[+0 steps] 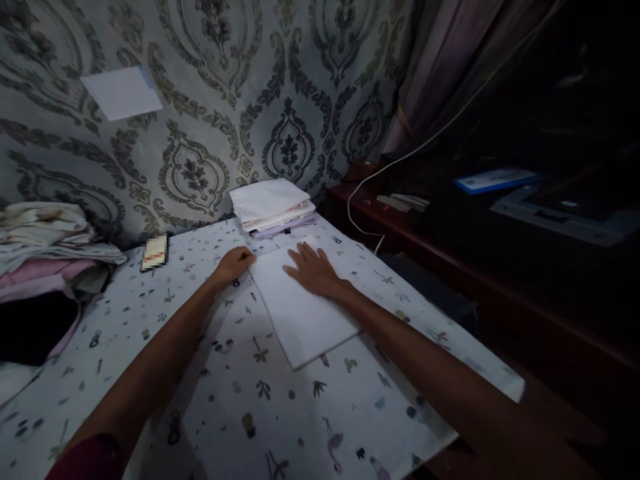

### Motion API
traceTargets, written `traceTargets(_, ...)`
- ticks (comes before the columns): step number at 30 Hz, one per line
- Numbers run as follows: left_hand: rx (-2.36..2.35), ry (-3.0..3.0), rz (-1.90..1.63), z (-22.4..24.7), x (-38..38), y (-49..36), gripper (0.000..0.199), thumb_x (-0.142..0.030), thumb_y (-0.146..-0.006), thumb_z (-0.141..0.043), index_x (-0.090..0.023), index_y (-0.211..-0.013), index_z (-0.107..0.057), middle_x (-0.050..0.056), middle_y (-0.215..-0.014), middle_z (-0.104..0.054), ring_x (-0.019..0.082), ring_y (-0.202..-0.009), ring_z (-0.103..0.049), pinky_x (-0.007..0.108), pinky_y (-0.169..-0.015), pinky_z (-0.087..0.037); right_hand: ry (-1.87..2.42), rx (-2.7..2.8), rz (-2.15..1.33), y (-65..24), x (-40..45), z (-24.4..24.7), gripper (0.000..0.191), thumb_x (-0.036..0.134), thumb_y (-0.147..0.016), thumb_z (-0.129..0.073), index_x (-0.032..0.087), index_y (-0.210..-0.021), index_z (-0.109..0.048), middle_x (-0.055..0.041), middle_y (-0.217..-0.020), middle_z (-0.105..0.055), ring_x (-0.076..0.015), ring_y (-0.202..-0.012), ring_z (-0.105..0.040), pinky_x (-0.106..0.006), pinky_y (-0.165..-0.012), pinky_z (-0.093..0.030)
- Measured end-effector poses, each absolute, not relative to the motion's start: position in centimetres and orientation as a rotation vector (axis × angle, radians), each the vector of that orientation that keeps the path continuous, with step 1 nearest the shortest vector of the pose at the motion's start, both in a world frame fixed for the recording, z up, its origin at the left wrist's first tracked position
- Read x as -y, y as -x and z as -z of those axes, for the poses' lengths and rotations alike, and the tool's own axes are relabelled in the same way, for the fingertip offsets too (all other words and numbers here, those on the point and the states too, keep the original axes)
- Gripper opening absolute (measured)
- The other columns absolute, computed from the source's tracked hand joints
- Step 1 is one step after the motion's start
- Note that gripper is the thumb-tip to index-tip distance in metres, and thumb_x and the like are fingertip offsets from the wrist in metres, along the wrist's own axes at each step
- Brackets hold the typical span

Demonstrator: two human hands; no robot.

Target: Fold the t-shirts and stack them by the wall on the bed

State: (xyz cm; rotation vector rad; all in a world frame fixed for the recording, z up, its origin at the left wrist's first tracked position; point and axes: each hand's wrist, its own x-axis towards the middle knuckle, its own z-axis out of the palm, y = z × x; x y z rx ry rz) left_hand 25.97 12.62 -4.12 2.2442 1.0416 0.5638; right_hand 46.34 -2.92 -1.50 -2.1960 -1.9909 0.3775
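A flat white rectangle that looks like folded cloth (305, 327) lies on the patterned sheet in front of me. My right hand (314, 268) rests flat on its upper part, fingers spread. At its far left corner is my left hand (236, 264), fingers curled in a pinch at the edge. Just beyond the cloth stands a stack of folded cloths (273, 203), white on top with a lilac one near the bottom.
A printed sheet (260, 400) covers the surface. Left are a phone (155, 252) and a heap of clothes (45, 260). A patterned wall (200, 133) rises behind. To the right, a white cable (425, 147) hangs down by a dark red wooden edge (450, 267).
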Motion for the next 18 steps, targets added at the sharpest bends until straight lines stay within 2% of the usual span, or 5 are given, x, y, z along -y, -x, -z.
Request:
traceTargets(6,-0.995,-2.126,-0.598,4.8,-13.0,-26.3,0.017,-0.037,-0.068,-0.063,-0.020,-0.068,-0.059,-0.002,-0.061,-0.056,0.015,-0.061,-0.051,0.028,-0.060,-0.039,2.211,2.012,-0.307,-46.7,3.0,3.2,0.067,0.056,-0.103,-0.025,0.017,-0.157,-0.030,-0.0145,-0.167,-0.016,-0.0277,-0.155,-0.008,-0.052,-0.123,-0.009)
traceTargets(14,-0.886,-2.103,-0.490,3.7,-13.3,-26.2,0.024,-0.043,-0.071,-0.062,-0.021,-0.071,-0.053,-0.006,-0.054,-0.046,0.011,-0.050,-0.041,0.025,-0.050,-0.031,2.229,2.036,-0.291,-46.8,2.7,3.2,0.070,0.059,-0.102,-0.021,0.019,-0.159,-0.028,-0.0125,-0.168,-0.015,-0.0268,-0.155,-0.007,-0.051,-0.123,-0.010)
traceTargets(18,-0.875,-2.174,-0.430,3.1,-13.5,-26.3,0.020,-0.040,-0.073,-0.061,-0.021,-0.072,-0.054,-0.005,-0.056,-0.047,0.013,-0.055,-0.043,0.025,-0.053,-0.031,2.203,2.037,-0.310,-46.9,2.8,3.4,0.070,0.059,-0.102,-0.021,0.019,-0.159,-0.027,-0.0131,-0.168,-0.014,-0.0274,-0.155,-0.007,-0.051,-0.123,-0.008)
